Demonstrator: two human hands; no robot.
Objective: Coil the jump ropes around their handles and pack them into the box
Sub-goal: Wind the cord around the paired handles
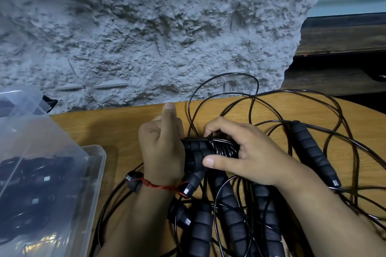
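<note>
My left hand (161, 148) grips a pair of black foam jump rope handles (195, 153) held side by side, thumb pointing up. My right hand (240, 152) closes over the thin black cord (222, 147) that is wound in several turns around those handles, fingers on top and thumb in front. Loose black cord (225, 81) loops over the wooden table (108, 129) behind and to the right. Several more black handles (313, 152) lie on the table under and beside my forearms. A clear plastic box (92, 175) stands at the left with coiled black ropes (31, 185) inside.
The box's clear lid (23, 106) leans open at the far left. A rough grey wall (156, 37) rises right behind the table's rear edge. A dark wooden ledge (338, 44) shows at the upper right. A red thread bracelet (160, 184) circles my left wrist.
</note>
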